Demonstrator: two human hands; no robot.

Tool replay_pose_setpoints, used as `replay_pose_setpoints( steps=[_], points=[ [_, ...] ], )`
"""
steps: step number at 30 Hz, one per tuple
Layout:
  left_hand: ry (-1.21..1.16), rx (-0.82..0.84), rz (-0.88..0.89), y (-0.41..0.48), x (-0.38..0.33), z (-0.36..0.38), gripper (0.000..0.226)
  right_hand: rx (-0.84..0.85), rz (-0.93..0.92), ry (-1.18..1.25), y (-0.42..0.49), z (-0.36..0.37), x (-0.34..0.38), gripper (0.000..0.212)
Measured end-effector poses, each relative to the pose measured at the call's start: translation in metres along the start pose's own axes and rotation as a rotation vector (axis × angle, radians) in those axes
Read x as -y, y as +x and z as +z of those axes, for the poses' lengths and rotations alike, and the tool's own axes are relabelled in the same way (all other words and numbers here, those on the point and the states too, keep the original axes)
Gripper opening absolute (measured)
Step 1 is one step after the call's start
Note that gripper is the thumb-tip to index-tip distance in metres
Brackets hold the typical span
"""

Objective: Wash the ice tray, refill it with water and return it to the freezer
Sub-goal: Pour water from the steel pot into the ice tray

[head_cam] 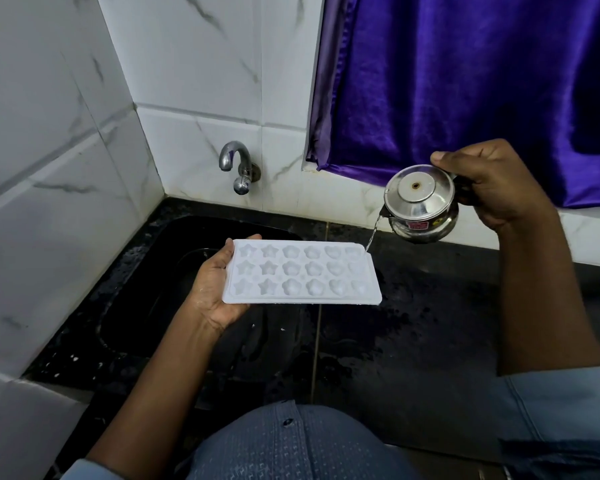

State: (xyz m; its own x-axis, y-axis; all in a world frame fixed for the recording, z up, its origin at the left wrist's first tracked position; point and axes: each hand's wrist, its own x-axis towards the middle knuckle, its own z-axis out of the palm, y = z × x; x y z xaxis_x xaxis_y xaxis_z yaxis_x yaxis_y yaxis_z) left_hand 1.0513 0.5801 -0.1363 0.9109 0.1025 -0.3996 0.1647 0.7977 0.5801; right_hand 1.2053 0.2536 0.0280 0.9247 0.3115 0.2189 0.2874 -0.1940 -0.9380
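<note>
A white ice tray [302, 273] with star, flower and heart moulds is held level above the black sink [153, 271]. My left hand [215, 289] grips its left end, thumb on top and fingers underneath. My right hand [492, 188] grips the handle of a small steel kettle [420, 206], tilted to the left. A thin stream of water [373, 237] runs from its spout onto the tray's far right corner.
A chrome tap [238, 164] sticks out of the white marble-tiled wall behind the sink. The dark counter [430, 323] to the right is wet. A purple curtain [465, 81] hangs at the back right.
</note>
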Motion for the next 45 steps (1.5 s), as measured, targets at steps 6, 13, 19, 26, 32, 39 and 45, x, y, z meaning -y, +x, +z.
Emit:
replay_pose_setpoints(
  steps=[6,13,19,26,32,39,45],
  points=[
    [0.032,-0.008,0.001,0.001,0.002,-0.002,0.048,0.009,0.003,-0.011,0.0,0.0,-0.001,0.036],
    [0.022,0.001,-0.01,0.001,0.002,-0.002,0.048,0.004,0.007,0.012,-0.002,0.0,-0.002,0.038],
    [0.021,0.005,-0.015,0.002,0.005,0.0,0.047,0.0,0.011,0.027,-0.001,-0.001,-0.006,0.037],
    [0.008,-0.008,0.0,0.004,0.002,-0.003,0.047,0.004,0.007,0.049,-0.006,-0.003,-0.008,0.038],
    [-0.01,-0.027,0.01,0.005,0.001,-0.004,0.047,0.018,-0.011,0.049,-0.011,-0.004,-0.001,0.043],
    [-0.013,-0.032,0.0,0.005,0.003,-0.005,0.048,0.033,-0.049,0.044,-0.019,0.001,0.008,0.07],
    [-0.017,-0.021,0.008,0.007,0.002,-0.006,0.048,0.031,-0.06,0.046,-0.021,0.002,0.01,0.069]
  ],
)
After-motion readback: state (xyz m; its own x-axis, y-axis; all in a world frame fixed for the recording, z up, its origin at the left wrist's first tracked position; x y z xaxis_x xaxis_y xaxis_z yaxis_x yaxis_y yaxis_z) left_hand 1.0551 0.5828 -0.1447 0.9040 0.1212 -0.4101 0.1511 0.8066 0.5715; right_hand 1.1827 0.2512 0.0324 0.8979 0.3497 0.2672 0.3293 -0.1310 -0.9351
